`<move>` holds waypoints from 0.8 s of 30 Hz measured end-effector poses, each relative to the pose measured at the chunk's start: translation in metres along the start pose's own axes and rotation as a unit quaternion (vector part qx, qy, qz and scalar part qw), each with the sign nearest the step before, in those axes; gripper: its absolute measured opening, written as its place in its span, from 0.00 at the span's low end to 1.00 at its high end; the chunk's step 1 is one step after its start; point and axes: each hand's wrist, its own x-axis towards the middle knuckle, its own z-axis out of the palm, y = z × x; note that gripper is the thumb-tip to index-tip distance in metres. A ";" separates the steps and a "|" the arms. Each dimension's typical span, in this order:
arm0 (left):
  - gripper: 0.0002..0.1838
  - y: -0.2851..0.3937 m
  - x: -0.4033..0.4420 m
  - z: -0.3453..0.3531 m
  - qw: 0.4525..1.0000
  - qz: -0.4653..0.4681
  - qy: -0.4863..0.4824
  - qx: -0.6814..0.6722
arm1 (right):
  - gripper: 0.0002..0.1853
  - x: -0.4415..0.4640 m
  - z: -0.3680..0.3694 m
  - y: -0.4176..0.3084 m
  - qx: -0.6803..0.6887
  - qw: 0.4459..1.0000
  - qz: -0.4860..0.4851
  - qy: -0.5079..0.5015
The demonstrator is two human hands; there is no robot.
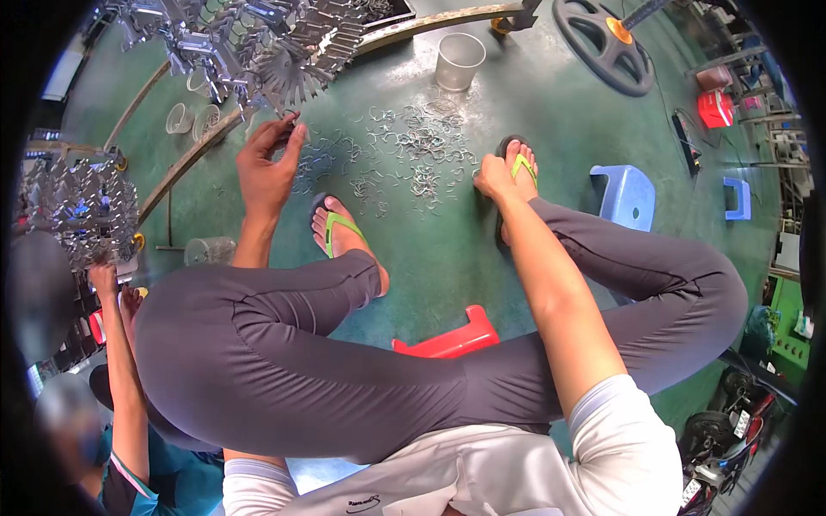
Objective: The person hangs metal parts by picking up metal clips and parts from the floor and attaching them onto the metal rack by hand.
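Observation:
My left hand (268, 172) is raised at the lower end of a hanging cluster of shiny metal parts (258, 52). Its thumb and fingers pinch together around a small metal piece at the bottom of that cluster. Low beside my right foot, my right hand (495, 179) is closed, with a tiny bright bit at its fingertips that is too small to name. Many small bent wire hooks (423, 142) lie scattered across the green floor between my feet, just left of my right hand.
A clear plastic bucket (460, 62) stands beyond the hooks. A red stool (452, 335) is under my legs, and a blue stool (628, 196) stands to the right. At the left, another person's hand (103, 279) is at a second metal cluster (77, 206). A curved metal frame (185, 163) crosses the upper left.

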 end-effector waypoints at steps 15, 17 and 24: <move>0.15 -0.001 -0.002 0.003 1.000 0.004 0.016 -0.005 | 0.11 0.002 0.013 -0.025 0.096 0.987 -0.119 -0.042; 0.15 0.002 -0.001 0.003 1.000 0.001 0.020 0.016 | 0.12 0.000 0.014 -0.029 0.069 0.975 -0.182 -0.104; 0.13 0.000 0.000 0.002 0.999 -0.006 0.025 -0.024 | 0.10 -0.018 0.020 -0.043 -0.066 0.971 -0.227 0.022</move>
